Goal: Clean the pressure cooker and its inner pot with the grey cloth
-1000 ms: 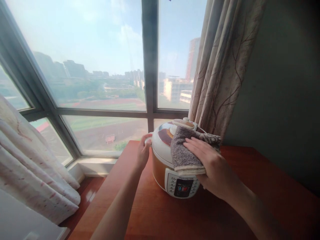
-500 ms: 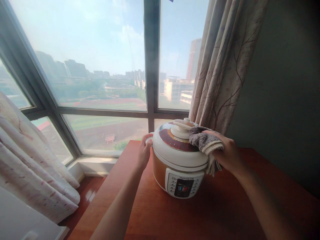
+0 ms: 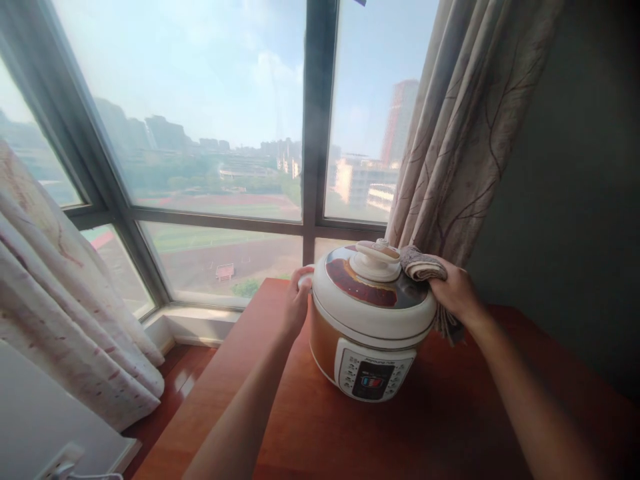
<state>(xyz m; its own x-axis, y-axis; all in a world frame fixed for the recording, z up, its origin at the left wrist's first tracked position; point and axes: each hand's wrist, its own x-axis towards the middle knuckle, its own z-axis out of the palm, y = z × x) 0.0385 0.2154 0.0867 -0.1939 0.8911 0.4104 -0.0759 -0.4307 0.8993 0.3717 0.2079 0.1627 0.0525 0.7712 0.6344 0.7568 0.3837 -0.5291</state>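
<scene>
An electric pressure cooker [image 3: 373, 327] with a white lid, a brown body and a front control panel stands upright on the wooden table [image 3: 280, 427]. My left hand [image 3: 298, 303] is closed around the white handle on the cooker's left side. On the right, my right hand [image 3: 455, 290] grips a folded grey and cream cloth [image 3: 423, 265] and presses it on the lid, just right of the lid knob [image 3: 377, 260]. Part of the cloth hangs down behind the cooker's right side. The cooker's right handle is hidden.
Behind the table are windows with dark frames [image 3: 315, 133]. A patterned curtain [image 3: 450, 167] hangs at the back right beside a dark wall [image 3: 565, 200]. Another curtain [image 3: 65, 313] hangs at the left, with a wall socket [image 3: 63, 463] below it.
My right hand has moved the cloth from the front right of the lid toward its back right. My left hand stays on the handle. The view has shifted slightly.
</scene>
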